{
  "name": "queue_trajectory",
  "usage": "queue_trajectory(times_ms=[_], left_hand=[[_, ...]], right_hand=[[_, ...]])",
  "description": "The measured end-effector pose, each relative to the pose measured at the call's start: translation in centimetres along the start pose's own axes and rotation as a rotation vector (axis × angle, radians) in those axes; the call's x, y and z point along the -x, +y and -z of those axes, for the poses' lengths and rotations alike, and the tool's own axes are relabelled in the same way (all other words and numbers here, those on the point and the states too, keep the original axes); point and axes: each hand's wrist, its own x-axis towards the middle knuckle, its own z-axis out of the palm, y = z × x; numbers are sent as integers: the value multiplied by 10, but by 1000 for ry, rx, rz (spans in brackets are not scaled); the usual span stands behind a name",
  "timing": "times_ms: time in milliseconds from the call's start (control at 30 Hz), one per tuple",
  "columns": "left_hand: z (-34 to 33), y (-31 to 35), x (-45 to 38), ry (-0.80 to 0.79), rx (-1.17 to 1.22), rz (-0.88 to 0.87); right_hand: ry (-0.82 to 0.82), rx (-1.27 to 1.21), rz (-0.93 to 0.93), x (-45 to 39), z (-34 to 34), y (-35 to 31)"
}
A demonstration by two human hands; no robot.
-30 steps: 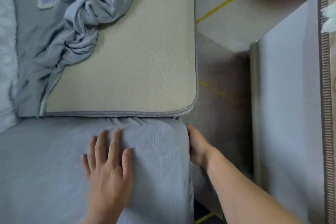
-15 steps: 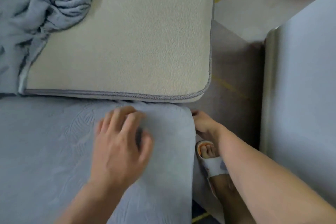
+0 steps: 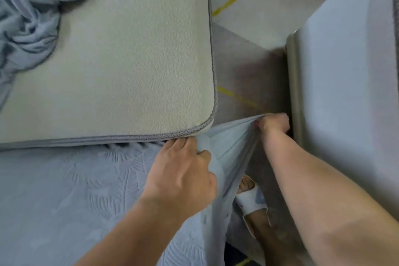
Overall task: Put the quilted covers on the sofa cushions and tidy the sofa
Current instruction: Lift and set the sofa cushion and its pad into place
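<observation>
- Reaching past the cushion corner, right hand (image 3: pixel 273 123) is fisted on the quilted cover's (image 3: pixel 64 190) edge, stretching it outward.
- Left hand (image 3: pixel 183 170) pinches the same cover at the corner, thumb against fingers.
- Cover lies over the near cushion, against the bare cream cushion (image 3: pixel 121 60).

We see the covered cushion (image 3: pixel 64 201) filling the frame from 6 to 9 o'clock. The bare cushion (image 3: pixel 118 60) lies behind it, at 11 to 12, edges touching. A crumpled cover (image 3: pixel 28 13) sits on the bare cushion at 10 o'clock. Left hand (image 3: pixel 183 177) is on the covered cushion's far right corner, dead centre. Right hand (image 3: pixel 274 123) is just right of it at 2 o'clock, off the cushion, over the rug (image 3: pixel 248 67). A slippered foot (image 3: pixel 252 198) stands on the rug at 5. Another upholstered piece (image 3: pixel 349 93) is at 3.
</observation>
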Motion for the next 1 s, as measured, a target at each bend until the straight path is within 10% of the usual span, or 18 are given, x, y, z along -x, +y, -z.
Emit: queue_trajectory(times_ms=[100,300,533,700,867,1000], left_hand=[[-5,1,1,9,53,7],[-24,-4,49,201,153,-19],[-70,-68,112,248,215,639],[-88,-74,108,184,200,671],[-78,-79,107,6,232,696],[-54,-92,97,-112,471,643]], right_hand=[[-320,-288,-153,4,7,3],[-766,-70,-72,100,-25,42],[-1071,-248,-180,159,-64,42],[-693,-38,22,169,-47,12],[-814,15,-35,229,-17,4],[-382,205,492,287,-2,2]])
